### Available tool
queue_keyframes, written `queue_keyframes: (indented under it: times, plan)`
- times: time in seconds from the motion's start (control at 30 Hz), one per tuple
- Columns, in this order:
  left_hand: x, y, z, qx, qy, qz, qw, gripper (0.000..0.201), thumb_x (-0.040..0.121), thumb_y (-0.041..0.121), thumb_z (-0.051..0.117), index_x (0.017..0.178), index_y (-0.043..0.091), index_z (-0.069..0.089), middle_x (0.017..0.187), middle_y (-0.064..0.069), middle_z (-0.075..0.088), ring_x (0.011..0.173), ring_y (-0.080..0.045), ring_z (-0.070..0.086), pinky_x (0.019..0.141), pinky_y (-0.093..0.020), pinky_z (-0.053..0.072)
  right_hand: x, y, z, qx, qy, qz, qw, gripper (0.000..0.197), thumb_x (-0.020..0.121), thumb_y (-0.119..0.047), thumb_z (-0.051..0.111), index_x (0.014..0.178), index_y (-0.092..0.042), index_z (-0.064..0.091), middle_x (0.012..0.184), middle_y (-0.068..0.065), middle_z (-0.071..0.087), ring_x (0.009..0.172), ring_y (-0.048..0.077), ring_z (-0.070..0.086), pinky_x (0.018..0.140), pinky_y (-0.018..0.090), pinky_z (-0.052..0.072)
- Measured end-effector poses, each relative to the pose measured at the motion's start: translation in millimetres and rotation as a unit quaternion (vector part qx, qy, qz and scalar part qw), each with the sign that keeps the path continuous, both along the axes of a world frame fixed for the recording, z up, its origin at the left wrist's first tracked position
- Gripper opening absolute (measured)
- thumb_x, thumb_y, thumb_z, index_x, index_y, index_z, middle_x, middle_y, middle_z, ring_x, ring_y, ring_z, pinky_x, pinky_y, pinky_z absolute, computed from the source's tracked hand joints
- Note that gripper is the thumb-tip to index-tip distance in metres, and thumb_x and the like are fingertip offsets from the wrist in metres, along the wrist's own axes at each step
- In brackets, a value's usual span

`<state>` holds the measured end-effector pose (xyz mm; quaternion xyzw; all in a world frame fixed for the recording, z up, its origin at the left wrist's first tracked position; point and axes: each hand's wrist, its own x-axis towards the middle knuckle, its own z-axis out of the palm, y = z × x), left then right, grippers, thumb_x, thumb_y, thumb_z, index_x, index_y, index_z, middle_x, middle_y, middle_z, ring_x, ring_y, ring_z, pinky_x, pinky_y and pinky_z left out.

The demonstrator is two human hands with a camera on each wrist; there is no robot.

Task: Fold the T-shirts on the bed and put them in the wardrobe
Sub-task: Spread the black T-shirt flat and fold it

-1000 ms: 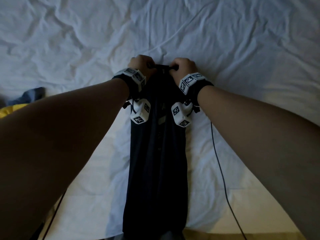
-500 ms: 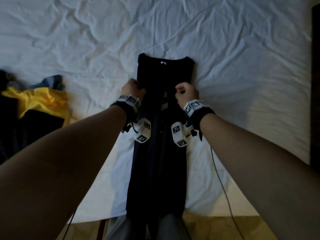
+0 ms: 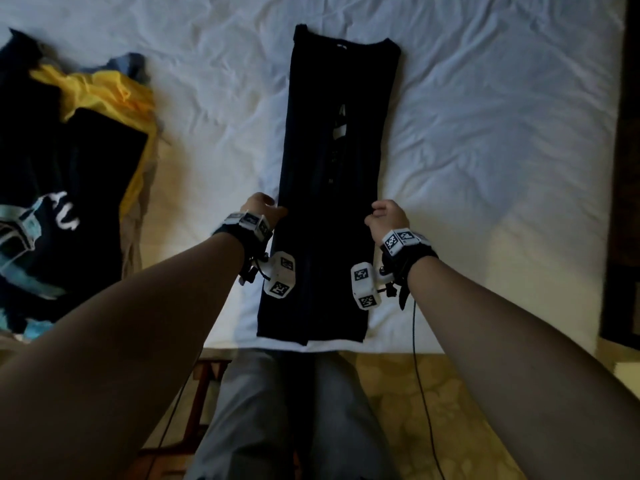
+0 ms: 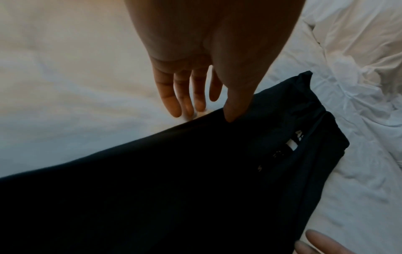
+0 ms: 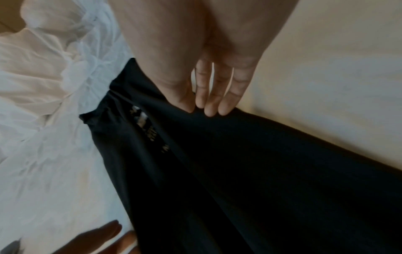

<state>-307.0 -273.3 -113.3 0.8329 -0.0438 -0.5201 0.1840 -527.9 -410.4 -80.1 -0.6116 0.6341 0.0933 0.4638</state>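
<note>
A black T-shirt (image 3: 332,202) lies on the white bed (image 3: 485,133), folded lengthwise into a narrow strip with its collar at the far end. My left hand (image 3: 266,211) is at the strip's left edge, about halfway along. In the left wrist view its thumb rests on the black T-shirt (image 4: 195,189) while the left hand (image 4: 206,113) keeps its fingers straight over the sheet beside the edge. My right hand (image 3: 382,214) is at the right edge, level with the left one. The right wrist view shows the right hand (image 5: 200,106) pinching the black T-shirt's (image 5: 239,171) edge between thumb and fingertips.
A heap of clothes lies at the bed's left: a yellow garment (image 3: 114,91) and a dark shirt with pale print (image 3: 52,220). The bed's near edge runs just past the shirt's hem, with patterned floor (image 3: 415,393) and my grey trousers (image 3: 277,410) below. Dark furniture (image 3: 623,168) lines the right side.
Both hands have slid from the collar end back toward me along the shirt's sides to mid-length. The view has pulled back, so the whole strip and the clothes heap show.
</note>
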Motion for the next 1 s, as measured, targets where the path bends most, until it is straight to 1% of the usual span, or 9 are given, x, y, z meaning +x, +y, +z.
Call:
queue_keyframes:
  times: [0.2,0.27,0.37,0.5,0.6,0.7,0.83,0.9,1.0]
  plan:
    - [-44,62,10,0.016,0.004,-0.066,0.998,0.039,0.083,0.027,0.072,0.115,0.007,0.063,0.109,-0.018,0.066,0.1,-0.035,0.064,0.089,-0.048,0.054,-53,65,2,0.083,0.036,-0.003,0.996,0.024,0.086,-0.016,0.061,0.102,0.001,0.067,0.098,0.02,0.071,0.085,0.034,0.068,0.078,0.039,0.055]
    - [-60,84,13,0.033,0.022,-0.097,0.995,0.04,0.084,0.028,0.072,0.114,0.003,0.065,0.106,-0.018,0.067,0.098,-0.035,0.064,0.09,-0.047,0.054,-70,92,-3,0.137,0.038,-0.028,0.989,0.034,0.082,-0.024,0.067,0.107,-0.002,0.068,0.1,0.019,0.071,0.082,0.032,0.069,0.085,0.044,0.058]
    - [-81,118,11,0.074,0.061,-0.104,0.99,0.047,0.077,0.034,0.079,0.109,0.003,0.067,0.104,-0.015,0.069,0.096,-0.034,0.065,0.089,-0.046,0.055,-89,125,-9,0.224,0.048,-0.072,0.971,0.061,0.062,-0.042,0.08,0.11,-0.008,0.062,0.101,0.013,0.071,0.086,0.03,0.07,0.079,0.04,0.059]
    - [-106,157,6,0.034,0.1,0.048,0.993,0.041,0.078,0.02,0.08,0.111,0.001,0.067,0.104,-0.016,0.068,0.099,-0.036,0.066,0.092,-0.049,0.053,-114,151,-9,0.253,0.023,-0.131,0.958,0.04,0.081,-0.031,0.074,0.108,-0.004,0.063,0.104,0.015,0.07,0.089,0.031,0.067,0.078,0.041,0.058]
    - [-121,174,9,-0.039,0.147,0.214,0.965,0.04,0.083,0.01,0.073,0.118,-0.005,0.062,0.112,-0.022,0.066,0.097,-0.036,0.066,0.091,-0.05,0.053,-126,159,-7,0.241,-0.018,-0.229,0.943,0.031,0.089,-0.022,0.062,0.112,-0.002,0.061,0.109,0.011,0.062,0.084,0.028,0.06,0.061,0.034,0.052]
    - [-139,179,17,-0.058,0.152,0.25,0.955,0.035,0.084,0.013,0.074,0.114,0.001,0.06,0.101,-0.015,0.066,0.093,-0.032,0.064,0.072,-0.041,0.057,-129,167,-5,0.249,-0.064,-0.295,0.92,0.009,0.091,-0.016,0.063,0.099,-0.012,0.061,0.118,0.011,0.057,0.103,0.036,0.058,0.078,0.044,0.058]
    - [-159,181,23,-0.073,0.168,0.278,0.943,0.025,0.084,0.003,0.071,0.107,-0.001,0.061,0.097,-0.016,0.065,0.086,-0.029,0.063,0.049,-0.025,0.054,-129,178,-7,0.221,-0.142,-0.319,0.911,0.023,0.091,-0.006,0.062,0.112,-0.014,0.059,0.118,0.009,0.057,0.111,0.034,0.054,0.082,0.044,0.057]
    - [-164,181,27,-0.076,0.154,0.305,0.937,0.017,0.084,-0.002,0.069,0.099,0.001,0.061,0.1,-0.018,0.066,0.091,-0.033,0.063,0.053,-0.029,0.058,-130,180,-4,0.186,-0.156,-0.323,0.915,0.033,0.09,-0.001,0.06,0.123,-0.007,0.055,0.119,0.013,0.058,0.11,0.035,0.056,0.081,0.043,0.057]
    - [-168,182,34,-0.108,0.084,0.324,0.936,0.048,0.084,-0.005,0.067,0.127,0.004,0.049,0.114,-0.02,0.058,0.102,-0.039,0.06,0.078,-0.045,0.056,-134,183,-3,0.102,-0.146,-0.286,0.942,0.036,0.083,0.004,0.06,0.117,-0.007,0.051,0.108,0.015,0.061,0.104,0.038,0.061,0.074,0.047,0.06]
